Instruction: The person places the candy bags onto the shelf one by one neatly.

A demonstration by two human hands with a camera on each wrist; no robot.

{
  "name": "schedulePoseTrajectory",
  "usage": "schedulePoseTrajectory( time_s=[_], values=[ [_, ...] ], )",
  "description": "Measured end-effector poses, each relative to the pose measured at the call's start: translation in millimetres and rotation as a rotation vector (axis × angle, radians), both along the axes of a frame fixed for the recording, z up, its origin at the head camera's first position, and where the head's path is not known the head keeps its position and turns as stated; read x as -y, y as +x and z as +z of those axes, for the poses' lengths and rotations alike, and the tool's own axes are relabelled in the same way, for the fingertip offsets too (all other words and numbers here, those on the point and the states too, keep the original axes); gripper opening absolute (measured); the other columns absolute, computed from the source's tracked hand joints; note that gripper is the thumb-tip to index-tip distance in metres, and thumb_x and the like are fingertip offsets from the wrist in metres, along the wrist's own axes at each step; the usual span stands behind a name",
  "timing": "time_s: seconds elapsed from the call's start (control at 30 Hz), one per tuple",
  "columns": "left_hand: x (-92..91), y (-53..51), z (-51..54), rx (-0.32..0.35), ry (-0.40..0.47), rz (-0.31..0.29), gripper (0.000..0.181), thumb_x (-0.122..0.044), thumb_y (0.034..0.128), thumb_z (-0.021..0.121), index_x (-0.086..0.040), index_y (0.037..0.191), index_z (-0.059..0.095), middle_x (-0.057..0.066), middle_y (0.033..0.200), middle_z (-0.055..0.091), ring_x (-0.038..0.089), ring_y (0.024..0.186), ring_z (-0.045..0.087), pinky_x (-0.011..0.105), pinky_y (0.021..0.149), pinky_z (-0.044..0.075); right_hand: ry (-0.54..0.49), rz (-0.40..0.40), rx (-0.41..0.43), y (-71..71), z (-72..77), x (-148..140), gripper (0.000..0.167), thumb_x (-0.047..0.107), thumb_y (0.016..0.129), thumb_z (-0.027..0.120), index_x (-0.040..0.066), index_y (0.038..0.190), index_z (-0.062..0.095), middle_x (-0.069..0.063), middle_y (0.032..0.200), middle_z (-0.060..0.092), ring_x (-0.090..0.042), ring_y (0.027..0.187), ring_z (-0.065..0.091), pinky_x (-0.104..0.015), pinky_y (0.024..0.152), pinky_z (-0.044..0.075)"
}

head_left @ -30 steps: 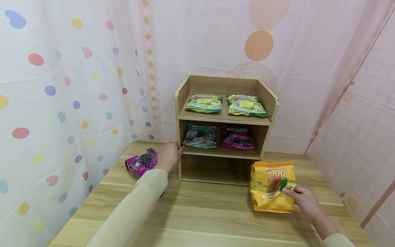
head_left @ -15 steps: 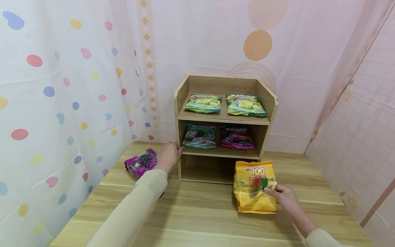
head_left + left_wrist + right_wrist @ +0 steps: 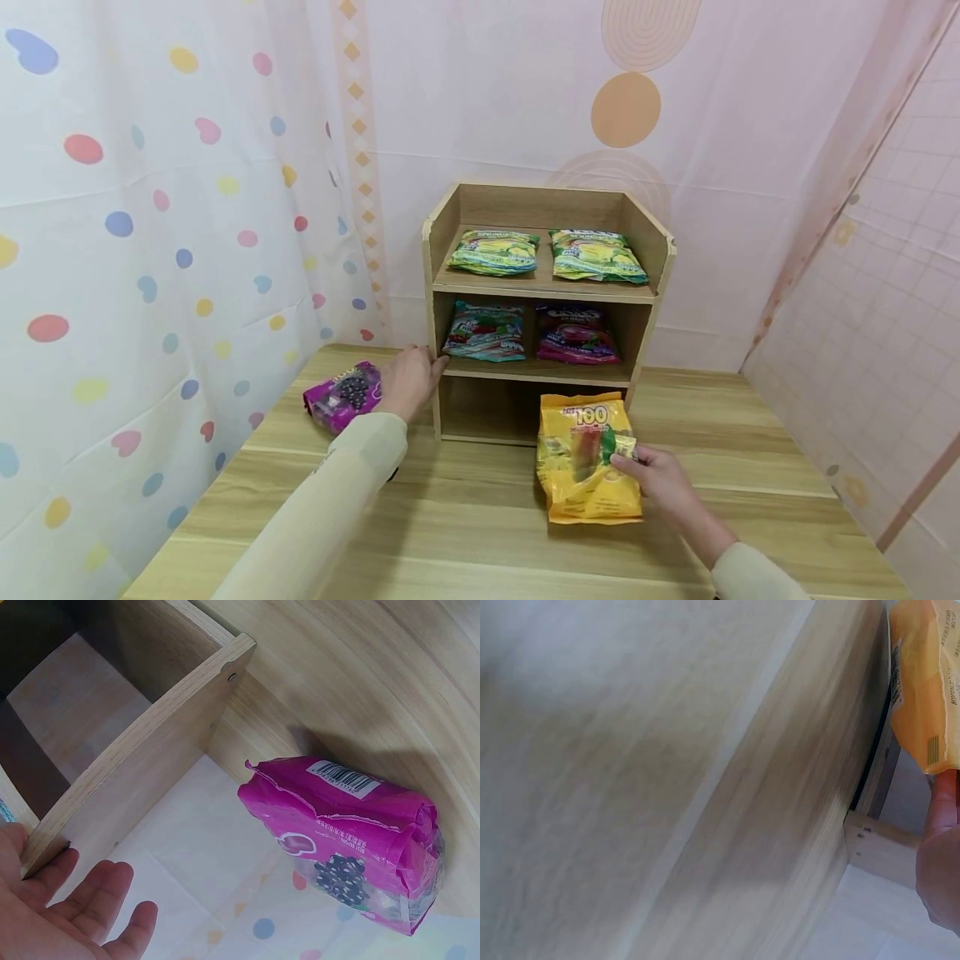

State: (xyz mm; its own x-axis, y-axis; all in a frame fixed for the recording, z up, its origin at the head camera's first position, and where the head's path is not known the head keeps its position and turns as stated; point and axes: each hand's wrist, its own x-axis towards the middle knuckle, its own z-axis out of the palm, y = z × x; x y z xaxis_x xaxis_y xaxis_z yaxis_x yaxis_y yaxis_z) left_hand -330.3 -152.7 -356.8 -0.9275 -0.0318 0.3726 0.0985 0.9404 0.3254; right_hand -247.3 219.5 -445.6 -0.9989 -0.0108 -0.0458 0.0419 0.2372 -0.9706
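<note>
In the head view my right hand (image 3: 660, 483) pinches the right edge of a yellow mango candy bag (image 3: 588, 467), upright in front of the bottom level of a small wooden shelf (image 3: 543, 290). In the right wrist view part of the orange-yellow bag (image 3: 926, 690) shows above the hand (image 3: 941, 855). My left hand (image 3: 408, 382) grips the front edge of the shelf's left side panel. The left wrist view has the panel edge between thumb and forefinger of that hand (image 3: 71, 907). Beside it on the table lies a purple grape candy bag (image 3: 345, 840).
On the top level lie two green-yellow candy bags (image 3: 495, 252). The middle level holds a teal bag (image 3: 486, 332) and a dark purple bag (image 3: 577, 335). Patterned curtains (image 3: 187, 208) enclose the back and sides of the wooden table (image 3: 450, 533).
My right hand has carried the yellow mango candy bag leftward, from the shelf's right front corner to before its bottom level. The left hand stays on the side panel.
</note>
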Motion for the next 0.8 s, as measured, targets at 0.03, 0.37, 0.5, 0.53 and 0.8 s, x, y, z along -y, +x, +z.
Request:
schedulePoseTrajectory(
  time_s=[0.03, 0.37, 0.5, 0.53, 0.8],
  values=[
    [-0.1, -0.1, 0.1, -0.001, 0.000, -0.001, 0.040, -0.036, 0.1007, 0.057, -0.006, 0.076, 0.061, 0.014, 0.082, 0.060, 0.033, 0.075, 0.063, 0.049, 0.068, 0.048, -0.009, 0.008, 0.001, -0.6, 0.0, 2, 0.027, 0.017, 0.096, 0.065, -0.007, 0.109, 0.068, -0.005, 0.089, 0.068, -0.016, 0.080, 0.060, -0.029, 0.067, 0.052],
    [0.8, -0.6, 0.2, 0.006, 0.007, -0.001, 0.039, -0.036, 0.1008, 0.057, -0.005, 0.077, 0.062, 0.013, 0.081, 0.058, 0.031, 0.072, 0.060, 0.046, 0.067, 0.048, -0.041, 0.026, 0.023, -13.1, 1.7, 18, 0.028, 0.019, 0.101, 0.059, -0.006, 0.112, 0.065, -0.007, 0.089, 0.067, -0.017, 0.080, 0.062, -0.030, 0.069, 0.052],
    [0.9, -0.5, 0.1, 0.008, 0.004, 0.002, 0.040, -0.036, 0.1009, 0.057, -0.005, 0.077, 0.061, 0.013, 0.082, 0.058, 0.032, 0.073, 0.060, 0.046, 0.067, 0.048, -0.062, 0.022, 0.030, -21.7, 2.4, 22, 0.028, 0.021, 0.102, 0.057, -0.006, 0.107, 0.062, -0.007, 0.087, 0.065, -0.016, 0.078, 0.060, -0.030, 0.069, 0.051],
    [0.9, -0.5, 0.1, 0.006, 0.003, 0.002, 0.040, -0.036, 0.1010, 0.056, -0.006, 0.076, 0.061, 0.013, 0.082, 0.059, 0.032, 0.073, 0.061, 0.047, 0.067, 0.048, -0.057, 0.019, 0.027, -24.0, 2.0, 22, 0.029, 0.022, 0.102, 0.056, -0.006, 0.111, 0.061, -0.008, 0.090, 0.066, -0.015, 0.079, 0.061, -0.030, 0.071, 0.052],
    [0.6, -0.1, -0.8, -0.001, 0.002, -0.003, 0.041, -0.037, 0.1014, 0.055, -0.007, 0.074, 0.058, 0.013, 0.082, 0.059, 0.031, 0.072, 0.060, 0.048, 0.067, 0.048, 0.032, 0.002, 0.003, -31.8, -0.5, 23, 0.045, 0.013, 0.105, 0.046, -0.020, 0.135, 0.042, -0.035, 0.125, 0.052, -0.026, 0.099, 0.058, -0.035, 0.081, 0.051]
  ],
)
